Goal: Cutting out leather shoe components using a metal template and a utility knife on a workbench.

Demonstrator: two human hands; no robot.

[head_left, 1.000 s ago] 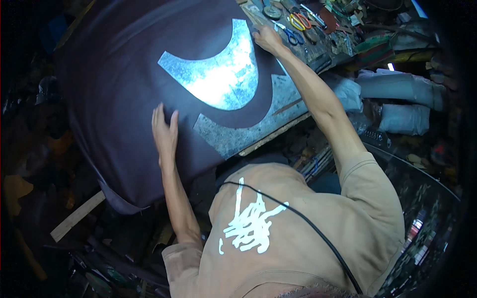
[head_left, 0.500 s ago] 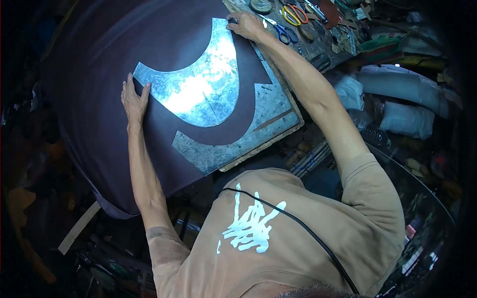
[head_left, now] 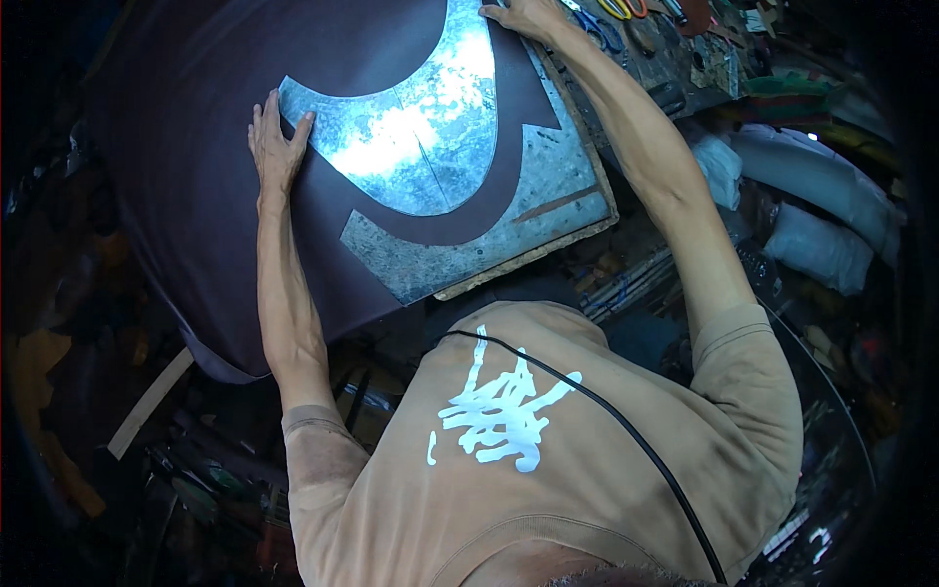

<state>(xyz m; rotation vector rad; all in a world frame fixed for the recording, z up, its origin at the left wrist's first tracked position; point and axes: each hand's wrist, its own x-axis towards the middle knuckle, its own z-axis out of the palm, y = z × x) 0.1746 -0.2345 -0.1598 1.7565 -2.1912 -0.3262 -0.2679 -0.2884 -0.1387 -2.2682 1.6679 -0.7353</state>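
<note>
Silvery metal template (head_left: 411,142) lies toward twelve o'clock on dark brown leather (head_left: 196,196). My left hand (head_left: 278,157) rests splayed, gripping nothing, by its ten o'clock tip; my right hand (head_left: 531,18) is at its one o'clock arm, but, near the view's edge, I cannot tell whether it pinches.

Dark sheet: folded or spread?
Spread: the sheet lies broad and smooth under the shiny plate. Its top runs out of frame; can't tell there.

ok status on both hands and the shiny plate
Left hand open at left tip of plate; right hand at its upper right edge. Plate flat on dark sheet. Blue-handled scissors off to its right.
</note>
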